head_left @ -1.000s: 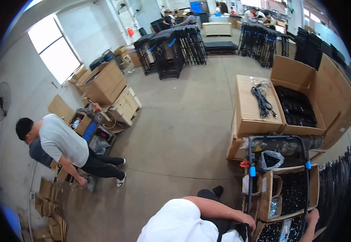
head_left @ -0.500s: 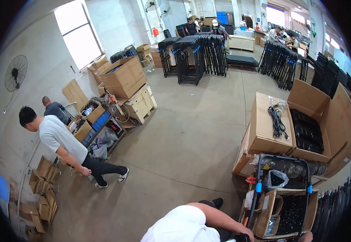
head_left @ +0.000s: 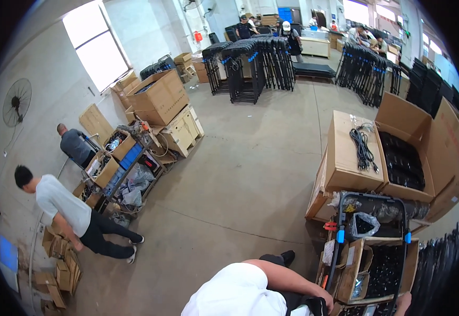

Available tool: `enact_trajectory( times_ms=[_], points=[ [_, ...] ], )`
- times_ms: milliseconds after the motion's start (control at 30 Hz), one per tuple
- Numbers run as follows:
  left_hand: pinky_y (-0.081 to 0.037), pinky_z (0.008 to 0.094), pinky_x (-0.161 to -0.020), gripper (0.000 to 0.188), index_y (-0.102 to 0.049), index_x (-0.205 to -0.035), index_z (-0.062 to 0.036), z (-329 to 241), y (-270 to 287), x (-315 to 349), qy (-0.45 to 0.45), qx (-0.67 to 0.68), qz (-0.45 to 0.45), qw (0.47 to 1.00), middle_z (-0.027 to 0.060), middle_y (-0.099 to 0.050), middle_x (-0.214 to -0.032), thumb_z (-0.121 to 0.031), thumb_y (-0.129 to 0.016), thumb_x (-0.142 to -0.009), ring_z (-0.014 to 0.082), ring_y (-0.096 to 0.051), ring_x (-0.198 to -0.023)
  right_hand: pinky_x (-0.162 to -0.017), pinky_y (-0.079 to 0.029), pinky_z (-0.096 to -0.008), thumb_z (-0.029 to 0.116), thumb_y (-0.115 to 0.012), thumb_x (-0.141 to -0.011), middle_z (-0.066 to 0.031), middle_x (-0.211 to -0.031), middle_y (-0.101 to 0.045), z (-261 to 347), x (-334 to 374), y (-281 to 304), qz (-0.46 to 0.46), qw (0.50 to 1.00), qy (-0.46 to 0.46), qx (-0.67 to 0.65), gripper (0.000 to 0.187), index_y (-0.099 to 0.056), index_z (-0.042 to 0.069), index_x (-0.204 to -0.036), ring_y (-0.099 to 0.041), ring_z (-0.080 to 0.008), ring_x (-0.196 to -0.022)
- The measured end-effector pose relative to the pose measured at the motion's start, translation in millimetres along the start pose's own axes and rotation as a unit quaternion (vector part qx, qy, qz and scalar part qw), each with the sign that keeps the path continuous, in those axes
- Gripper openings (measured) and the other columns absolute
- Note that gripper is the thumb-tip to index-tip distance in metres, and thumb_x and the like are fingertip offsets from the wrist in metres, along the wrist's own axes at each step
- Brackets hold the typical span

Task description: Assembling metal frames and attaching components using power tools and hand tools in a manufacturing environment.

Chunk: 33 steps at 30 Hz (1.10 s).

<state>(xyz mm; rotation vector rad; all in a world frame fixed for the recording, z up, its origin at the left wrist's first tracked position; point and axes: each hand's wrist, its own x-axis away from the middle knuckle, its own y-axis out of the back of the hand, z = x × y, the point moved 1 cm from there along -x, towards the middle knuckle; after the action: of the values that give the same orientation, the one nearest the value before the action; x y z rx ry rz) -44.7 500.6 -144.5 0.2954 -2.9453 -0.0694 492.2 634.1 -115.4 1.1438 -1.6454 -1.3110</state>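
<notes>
At the lower edge, my left arm in a white sleeve reaches right, to the left side of a black tubular frame [head_left: 374,196] with blue clips. My left hand [head_left: 324,301] is partly cut off there, next to something black, and its fingers are hidden. By the frame's right leg is my right hand [head_left: 404,303], also cut off by the lower edge. Whether it grips the tube does not show. Between the frame's legs stands an open cardboard box [head_left: 357,263] of small black parts, with a clear plastic bag [head_left: 364,224] behind it.
Ahead right, a carton [head_left: 345,158] carries a coiled black cable [head_left: 364,150], beside an open box [head_left: 440,152] of black parts. At left, a person in a white shirt [head_left: 69,205] walks near a cluttered cart [head_left: 129,176]. Black frames [head_left: 245,68] stand farther back.
The person in the white shirt has moved left and nearer. My right hand has moved up slightly beside the frame's leg. The view has shifted a little.
</notes>
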Motion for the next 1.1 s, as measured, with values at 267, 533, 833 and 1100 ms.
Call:
enact_trajectory(
  times_ms=[267,533,833,1100],
  points=[
    [-0.055,0.0462,-0.088,0.037,-0.073,-0.123,-0.0078,-20,-2,-9,-0.015,-0.056,0.018,0.998,0.0139,-0.075,-0.114,-0.017,-0.065,-0.089,0.0318,-0.068,-0.107,-0.084,-0.059,-0.0534,0.012,-0.075,-0.083,-0.0259,-0.104,-0.074,-71,-6,-1,0.076,0.992,-0.015,0.097,0.022,-0.070,-0.001,-0.099,-0.072,-0.0458,-0.103],
    [-0.053,0.0503,-0.088,0.045,-0.074,-0.117,-0.0098,34,-8,-29,-0.013,-0.162,-0.020,0.986,0.0152,-0.075,-0.109,-0.028,-0.084,-0.078,0.0384,-0.069,-0.110,-0.089,-0.059,-0.0511,0.016,-0.076,-0.084,-0.0251,-0.105,-0.075,23,1,38,0.181,0.979,0.030,0.090,0.024,-0.071,-0.001,-0.100,-0.072,-0.0435,-0.106],
    [-0.053,0.0523,-0.087,0.040,-0.075,-0.114,-0.0106,11,11,-11,-0.039,-0.198,-0.010,0.979,0.0155,-0.075,-0.108,-0.032,-0.082,-0.081,0.0397,-0.069,-0.106,-0.083,-0.060,-0.0526,0.033,-0.062,-0.096,-0.0263,-0.099,-0.077,6,19,-7,-0.013,0.998,-0.051,-0.029,0.037,-0.074,-0.001,-0.096,-0.075,-0.0411,-0.099],
    [-0.053,0.0481,-0.088,0.031,-0.076,-0.110,-0.0082,-4,6,-7,-0.064,-0.149,0.013,0.987,0.0164,-0.075,-0.105,-0.017,-0.070,-0.081,0.0356,-0.071,-0.104,-0.089,-0.058,-0.0535,0.036,-0.064,-0.095,-0.0290,-0.104,-0.074,10,23,27,0.008,1.000,0.009,-0.028,0.043,-0.073,-0.006,-0.102,-0.072,-0.0451,-0.101]
  ],
)
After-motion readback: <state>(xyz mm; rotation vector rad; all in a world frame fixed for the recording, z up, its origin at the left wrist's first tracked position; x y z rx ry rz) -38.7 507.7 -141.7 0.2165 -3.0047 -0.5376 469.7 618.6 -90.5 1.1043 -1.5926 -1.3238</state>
